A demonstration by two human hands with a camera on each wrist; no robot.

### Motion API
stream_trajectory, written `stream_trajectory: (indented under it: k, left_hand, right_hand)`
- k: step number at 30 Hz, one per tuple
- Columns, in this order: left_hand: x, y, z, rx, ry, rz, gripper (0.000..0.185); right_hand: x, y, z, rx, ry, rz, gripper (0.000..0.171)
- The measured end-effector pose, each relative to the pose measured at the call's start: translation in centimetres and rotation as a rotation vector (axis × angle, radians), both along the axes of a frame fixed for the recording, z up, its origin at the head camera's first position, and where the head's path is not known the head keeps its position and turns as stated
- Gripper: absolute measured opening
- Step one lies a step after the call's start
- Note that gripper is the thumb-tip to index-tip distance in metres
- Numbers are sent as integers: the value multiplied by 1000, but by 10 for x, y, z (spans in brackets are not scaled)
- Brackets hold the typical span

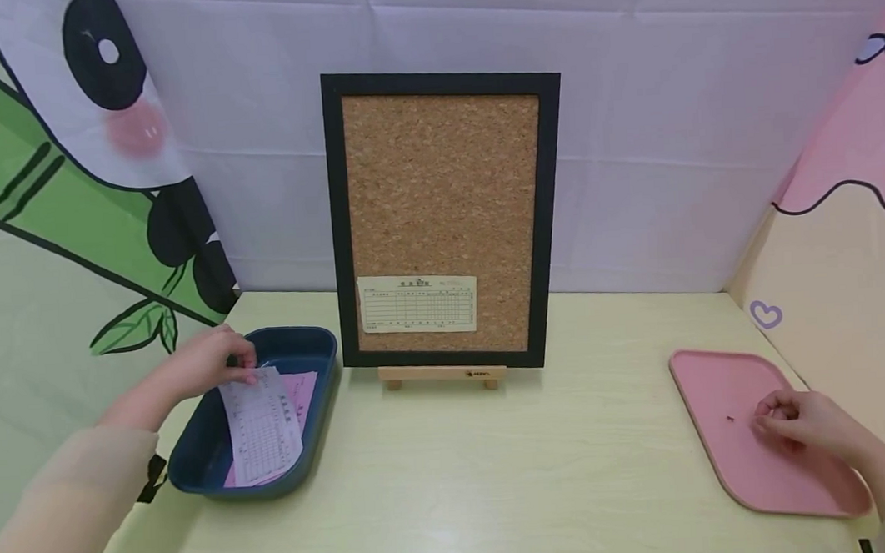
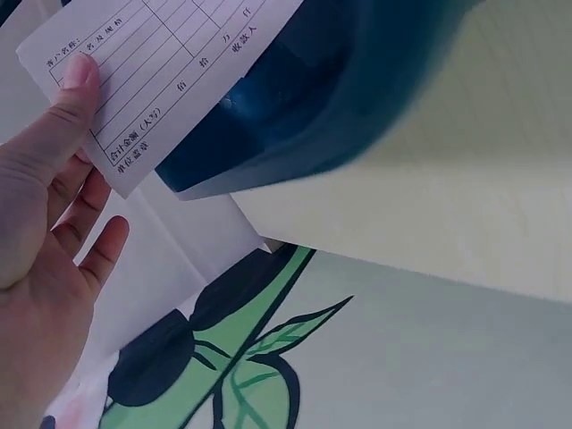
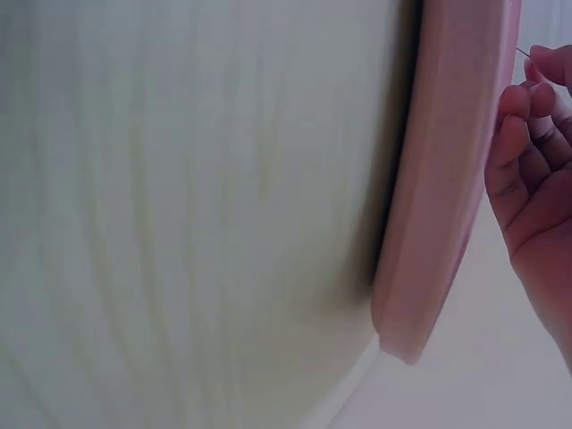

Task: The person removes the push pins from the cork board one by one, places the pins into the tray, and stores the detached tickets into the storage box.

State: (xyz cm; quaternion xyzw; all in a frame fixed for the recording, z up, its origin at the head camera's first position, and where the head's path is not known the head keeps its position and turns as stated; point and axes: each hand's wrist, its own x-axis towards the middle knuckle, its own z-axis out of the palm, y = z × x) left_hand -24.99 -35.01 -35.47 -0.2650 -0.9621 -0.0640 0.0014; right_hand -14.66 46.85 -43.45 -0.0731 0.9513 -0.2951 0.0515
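My left hand (image 1: pixel 214 359) pinches the top edge of a white printed slip (image 1: pixel 261 428) above the dark blue tray (image 1: pixel 307 344) at the left; pink slips (image 1: pixel 302 390) lie beneath it. In the left wrist view the thumb (image 2: pixel 64 89) presses the white slip (image 2: pixel 161 63) beside the blue tray (image 2: pixel 295 107). My right hand (image 1: pixel 791 417) rests over the pink tray (image 1: pixel 718 379) at the right, fingers curled and pinching a thin pin, seen near the fingers (image 3: pixel 527 134) in the right wrist view. A tiny dark pin (image 1: pixel 730 418) lies on the pink tray.
A black-framed cork board (image 1: pixel 445 184) stands on a small wooden easel (image 1: pixel 442 375) at the table's middle back, with a yellowish form (image 1: pixel 417 304) fixed low on it. Printed cloth walls surround the pale table (image 1: pixel 498 474).
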Motion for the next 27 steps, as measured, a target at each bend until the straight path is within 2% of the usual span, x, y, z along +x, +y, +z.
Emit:
stream_trajectory:
  k: [5, 11, 15, 27]
  left_hand:
    - [-7, 13, 2, -34, -6, -43, 22]
    - [-15, 27, -7, -62, -16, -85, 22]
    - [-19, 30, -14, -63, -11, -89, 22]
    - [-31, 27, -36, -63, -27, -65, 25]
  right_hand:
    - [-2, 3, 1, -7, -41, 49, 15]
    - [-8, 3, -1, -23, -100, 67, 17]
    - [-11, 1, 0, -40, -124, 77, 18]
    - [-17, 4, -8, -95, -115, 92, 16]
